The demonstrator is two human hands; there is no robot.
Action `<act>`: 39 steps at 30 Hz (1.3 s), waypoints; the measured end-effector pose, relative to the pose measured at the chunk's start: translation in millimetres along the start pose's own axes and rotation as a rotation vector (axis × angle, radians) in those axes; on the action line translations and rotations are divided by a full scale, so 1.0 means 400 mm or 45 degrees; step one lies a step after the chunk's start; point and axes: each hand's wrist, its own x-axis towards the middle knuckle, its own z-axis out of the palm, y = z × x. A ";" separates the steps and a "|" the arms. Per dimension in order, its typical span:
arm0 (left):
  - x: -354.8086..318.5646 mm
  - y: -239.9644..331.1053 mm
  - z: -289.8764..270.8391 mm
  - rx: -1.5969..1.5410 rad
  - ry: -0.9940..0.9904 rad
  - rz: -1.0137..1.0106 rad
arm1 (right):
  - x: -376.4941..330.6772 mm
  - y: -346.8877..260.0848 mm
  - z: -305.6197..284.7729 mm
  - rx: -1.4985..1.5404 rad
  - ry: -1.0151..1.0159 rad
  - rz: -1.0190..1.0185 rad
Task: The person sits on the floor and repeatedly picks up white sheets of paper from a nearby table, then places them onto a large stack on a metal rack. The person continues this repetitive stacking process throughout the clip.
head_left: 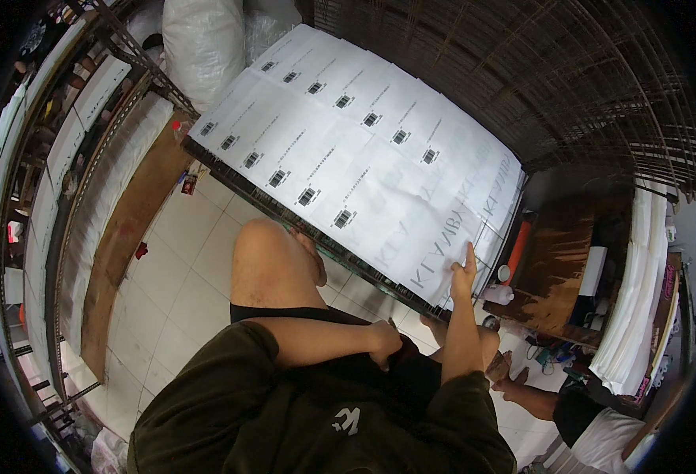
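A large white printed sheet (348,150) covers the low table in front of me. Rows of small black barcodes run along it, and big grey letters mark its near right part. My right hand (464,272) is at the sheet's near right corner, index finger stretched out and thumb apart, with nothing visible in it. Close to that hand, thin dark lines cross the sheet's right end. My left hand (386,344) rests over my lap, fingers curled in; what it holds, if anything, is hidden.
Metal shelving (119,103) with long boards lines the left. A stuffed white sack (203,51) stands behind the sheet. Dark wire grids (585,87) lean at the far right. Right of the table are a white bottle (498,295), stacked white sheets (636,284) and another person's leg (533,397).
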 end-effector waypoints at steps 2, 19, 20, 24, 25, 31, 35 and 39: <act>-0.007 0.004 -0.010 -0.002 -0.003 -0.007 | 0.002 -0.005 0.010 -0.056 0.005 -0.014; -0.004 0.004 -0.010 0.012 -0.039 -0.010 | 0.018 -0.009 0.031 -0.080 0.000 -0.008; -0.005 0.005 -0.012 0.015 -0.040 -0.007 | 0.017 -0.008 0.028 -0.097 0.001 -0.012; 0.003 0.006 -0.008 0.017 -0.058 -0.032 | 0.018 -0.010 0.030 -0.085 -0.036 0.015; 0.007 0.004 -0.006 0.016 -0.057 -0.029 | 0.020 -0.008 0.030 -0.072 -0.038 0.012; 0.015 0.001 -0.003 0.006 -0.059 -0.027 | 0.026 0.004 0.026 -0.012 -0.034 0.082; 0.013 0.002 -0.005 -0.009 -0.049 -0.024 | 0.031 0.030 0.026 -0.059 0.007 0.010; 0.022 -0.001 0.009 -0.013 -0.046 -0.022 | 0.039 0.069 0.012 -0.140 0.012 -0.004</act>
